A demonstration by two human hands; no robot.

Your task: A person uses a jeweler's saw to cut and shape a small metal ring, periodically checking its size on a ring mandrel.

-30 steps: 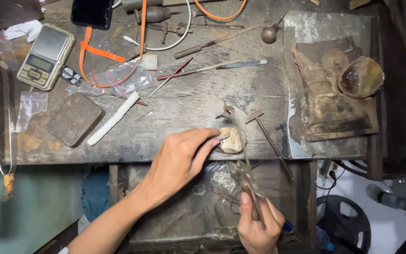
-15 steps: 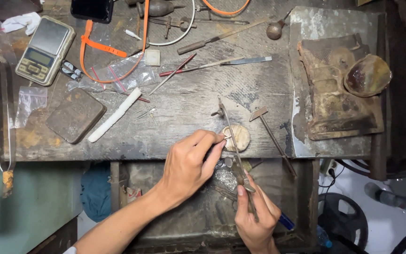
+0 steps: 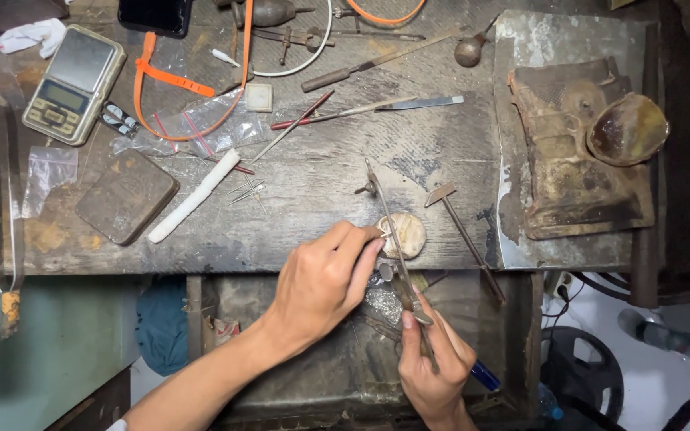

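My left hand [image 3: 321,283] reaches in from the lower left. Its thumb and fingertips pinch a small metal piece against a rounded wooden peg [image 3: 407,235] at the bench's front edge. My right hand [image 3: 434,369] sits below the bench edge and grips the lower end of a long thin metal tool [image 3: 389,231]. The tool slants up across the peg, right beside my left fingertips, and its tip rests on the bench top [image 3: 321,183]. The pinched piece is mostly hidden by my fingers.
A small hammer [image 3: 461,227] lies just right of the peg. A pocket scale [image 3: 73,84], a dark flat block [image 3: 125,197], a white stick [image 3: 195,195], files and picks [image 3: 369,108] and an orange cable [image 3: 193,84] litter the bench. A worn leather pad with a dish [image 3: 628,128] sits at right.
My left hand has shifted slightly right toward the peg. My right hand has risen a little, bringing the thin tool closer against the peg.
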